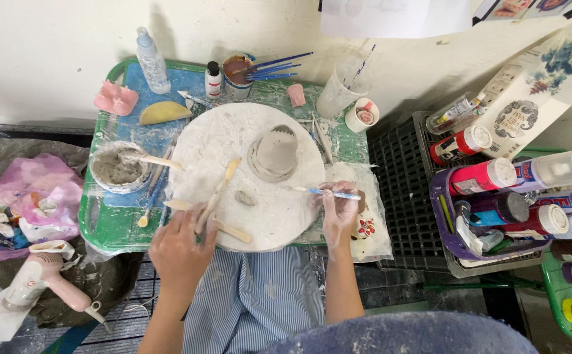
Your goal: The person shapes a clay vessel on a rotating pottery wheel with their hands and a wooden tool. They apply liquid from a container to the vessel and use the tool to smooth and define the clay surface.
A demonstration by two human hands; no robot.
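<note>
The clay-dusted right hand (338,211) is pinching a thin blue-handled brush (322,191), while the left hand (180,246) is curling loosely over smooth wooden sculpting sticks (217,193) lying on the powdery round white board (233,131), beyond them a ribbed grey clay cone (275,154).

Wooden modelling tool (215,195): pale, slender, flat-ended, lying diagonally on the round white board, lower end under the left hand's fingers. Blue-handled brush (322,192): thin, roughly horizontal, pinched at its right end in the right hand, its pale tip pointing left over the board. Grey clay cone (275,154): ribbed, flat-topped, upright near board centre.
</note>
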